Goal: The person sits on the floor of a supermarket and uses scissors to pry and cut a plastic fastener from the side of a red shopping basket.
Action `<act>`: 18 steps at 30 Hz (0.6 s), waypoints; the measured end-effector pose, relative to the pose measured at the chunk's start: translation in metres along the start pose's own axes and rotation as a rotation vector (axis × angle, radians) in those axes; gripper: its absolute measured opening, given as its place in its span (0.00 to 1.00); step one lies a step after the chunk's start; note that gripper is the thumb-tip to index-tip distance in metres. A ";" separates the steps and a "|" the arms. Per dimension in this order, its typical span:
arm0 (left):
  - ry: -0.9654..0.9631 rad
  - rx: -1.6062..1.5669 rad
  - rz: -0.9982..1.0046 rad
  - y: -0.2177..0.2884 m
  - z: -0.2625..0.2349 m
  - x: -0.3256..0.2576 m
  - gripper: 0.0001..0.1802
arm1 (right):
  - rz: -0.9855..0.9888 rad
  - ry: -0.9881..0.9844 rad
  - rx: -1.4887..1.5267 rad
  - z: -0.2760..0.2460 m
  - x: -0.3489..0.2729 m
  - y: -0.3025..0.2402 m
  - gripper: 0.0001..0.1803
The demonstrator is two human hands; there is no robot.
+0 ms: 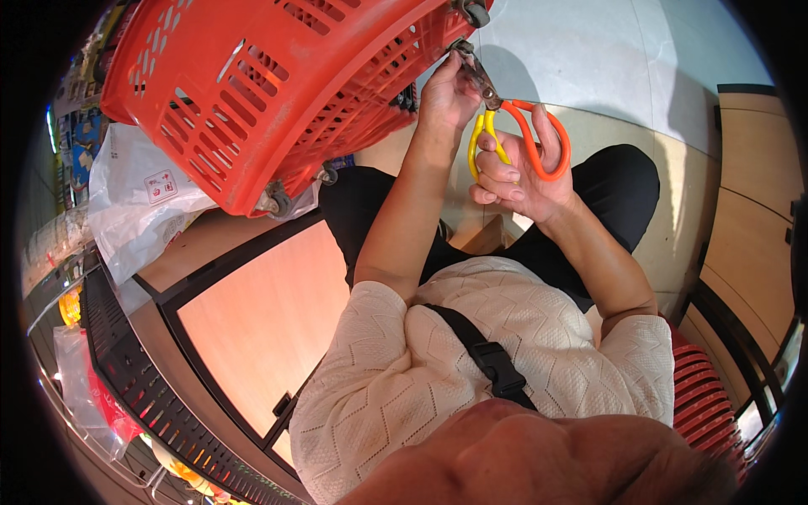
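A red plastic basket (313,94) lies tipped over at the upper left, its slatted underside and small caster wheels turned toward me. At its upper right corner, my left hand (449,94) has its fingers pinched on a caster (460,49). Scissors (491,102) with one yellow and one orange handle loop are in my right hand (528,178). My fingers pass through both loops. The metal blades point up and left to the same caster, beside my left fingertips. Whether the blades grip or cut anything there is too small to tell.
More casters, one at the top (475,13) and another at the basket's lower corner (326,174), stick out. A white plastic bag (139,189) hangs left of the basket. Wooden cabinet panels (261,311) stand at the left and right. Stacked red stools (703,391) are behind me at right.
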State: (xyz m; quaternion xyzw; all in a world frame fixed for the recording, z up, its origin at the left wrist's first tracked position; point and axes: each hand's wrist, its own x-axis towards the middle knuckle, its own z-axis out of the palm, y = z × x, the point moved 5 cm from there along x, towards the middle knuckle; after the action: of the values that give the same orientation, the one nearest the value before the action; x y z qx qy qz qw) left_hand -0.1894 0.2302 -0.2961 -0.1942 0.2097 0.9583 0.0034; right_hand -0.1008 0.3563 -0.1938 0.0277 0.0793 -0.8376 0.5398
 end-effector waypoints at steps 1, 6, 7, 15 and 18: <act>-0.048 -0.014 -0.027 0.001 -0.002 0.002 0.06 | 0.001 0.006 0.009 0.000 0.001 0.001 0.38; 0.093 0.014 0.052 -0.001 0.015 -0.009 0.05 | -0.038 -0.031 0.038 0.000 0.002 0.001 0.39; 0.110 0.015 0.050 0.000 0.015 -0.010 0.05 | -0.044 -0.039 0.049 0.000 0.002 0.001 0.39; 0.098 0.017 0.031 0.000 0.017 -0.012 0.06 | -0.047 -0.034 0.059 0.001 0.003 -0.001 0.39; 0.098 0.023 0.039 0.001 0.014 -0.010 0.07 | -0.038 -0.031 0.058 0.000 0.004 0.000 0.39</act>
State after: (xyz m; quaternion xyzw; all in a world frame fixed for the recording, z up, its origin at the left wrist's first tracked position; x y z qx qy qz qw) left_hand -0.1849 0.2359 -0.2805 -0.2367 0.2245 0.9450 -0.0234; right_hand -0.1027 0.3529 -0.1947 0.0290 0.0469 -0.8501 0.5238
